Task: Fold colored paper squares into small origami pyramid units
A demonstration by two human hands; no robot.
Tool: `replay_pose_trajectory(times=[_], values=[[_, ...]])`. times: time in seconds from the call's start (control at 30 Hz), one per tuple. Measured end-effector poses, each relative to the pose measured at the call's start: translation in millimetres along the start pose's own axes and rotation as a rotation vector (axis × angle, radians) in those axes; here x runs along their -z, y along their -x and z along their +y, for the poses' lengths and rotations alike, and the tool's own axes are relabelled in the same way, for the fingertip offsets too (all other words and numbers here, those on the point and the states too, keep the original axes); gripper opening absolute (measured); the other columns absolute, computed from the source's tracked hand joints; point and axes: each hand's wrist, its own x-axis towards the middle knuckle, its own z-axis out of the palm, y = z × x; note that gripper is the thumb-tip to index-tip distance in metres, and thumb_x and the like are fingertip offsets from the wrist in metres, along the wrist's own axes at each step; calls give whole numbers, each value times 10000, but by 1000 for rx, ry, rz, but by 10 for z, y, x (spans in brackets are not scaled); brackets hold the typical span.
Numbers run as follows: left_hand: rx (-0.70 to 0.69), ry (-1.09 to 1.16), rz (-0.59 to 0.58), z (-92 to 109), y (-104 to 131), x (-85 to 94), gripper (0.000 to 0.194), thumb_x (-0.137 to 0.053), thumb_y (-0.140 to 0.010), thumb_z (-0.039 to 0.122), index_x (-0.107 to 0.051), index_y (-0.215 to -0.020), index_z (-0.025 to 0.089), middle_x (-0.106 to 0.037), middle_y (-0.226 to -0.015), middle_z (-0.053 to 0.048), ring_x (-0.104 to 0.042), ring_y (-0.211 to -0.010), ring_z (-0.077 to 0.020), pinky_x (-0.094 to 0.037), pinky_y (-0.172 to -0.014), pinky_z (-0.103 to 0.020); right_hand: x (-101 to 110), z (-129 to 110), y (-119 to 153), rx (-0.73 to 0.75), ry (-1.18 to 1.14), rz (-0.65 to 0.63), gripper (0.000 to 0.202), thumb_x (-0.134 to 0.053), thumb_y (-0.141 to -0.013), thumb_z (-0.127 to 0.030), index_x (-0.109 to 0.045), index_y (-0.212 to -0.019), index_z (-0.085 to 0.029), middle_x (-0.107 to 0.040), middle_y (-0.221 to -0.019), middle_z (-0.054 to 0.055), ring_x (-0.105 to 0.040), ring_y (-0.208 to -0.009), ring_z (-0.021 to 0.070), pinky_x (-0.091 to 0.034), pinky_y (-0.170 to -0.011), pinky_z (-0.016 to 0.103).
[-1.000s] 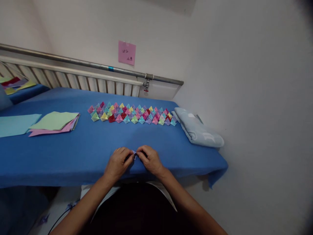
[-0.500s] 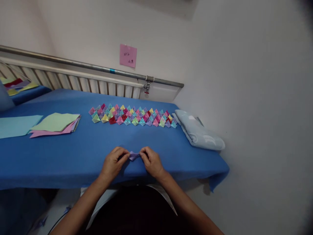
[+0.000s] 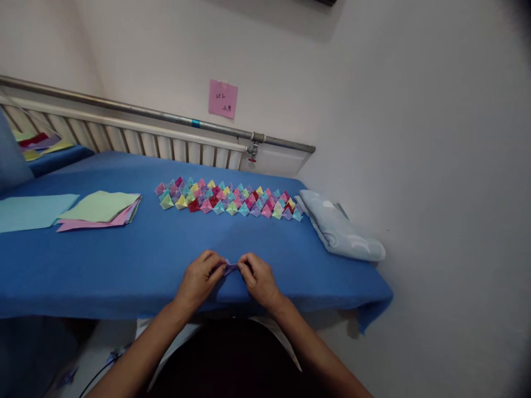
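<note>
A small folded piece of purple paper (image 3: 230, 268) is stretched between my two hands, just above the blue cloth near the table's front edge. My left hand (image 3: 204, 276) pinches its left end between thumb and fingers. At its right end, the thumb and forefinger of my right hand (image 3: 258, 277) are closed on it. The fingers cover part of the paper. Beyond my hands, rows of small folded paper pieces (image 3: 232, 208) in many colours stand close together on the cloth.
Stacked green and pink paper sheets (image 3: 102, 207) lie at the left, beside a light blue sheet (image 3: 35, 213). A folded pale blue blanket (image 3: 342, 226) rests at the right end of the blue tablecloth (image 3: 166, 243). A radiator (image 3: 161, 145) and pipe run along the wall.
My left hand has come slightly closer to my right, and less of the purple paper shows between them. The whole view has shifted a little.
</note>
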Motion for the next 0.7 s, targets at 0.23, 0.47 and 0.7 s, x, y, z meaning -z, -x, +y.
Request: replay_pose_trajectory(times=[0.23,0.47,0.7], values=[[44,-6,17,-18,-16,14,170,-482,-848,276,-629,-789,213,-612,-810,-13,-593,-767,-159,-457,-722,-277,5,-16,-5,17,40,4,116,-467,-877,-169,-526,-787,-212,-589,-722,2,-540,-689,146,-398,-667,251],[84,10,25,-10,-24,58,180,-484,-833,301,-627,-757,221,-628,-798,-9,-600,-776,-159,-463,-727,-275,-4,-11,0,37,84,5,133,-459,-888,-163,-519,-780,-213,-585,-715,1,-536,-685,145,-393,-671,253],[105,-7,44,-10,-36,62,186,-462,-826,316,-583,-728,216,-601,-755,-16,-585,-745,-174,-454,-709,-297,-11,-26,8,64,127,-13,135,-464,-877,-143,-521,-773,-208,-582,-722,16,-528,-695,160,-388,-673,272]])
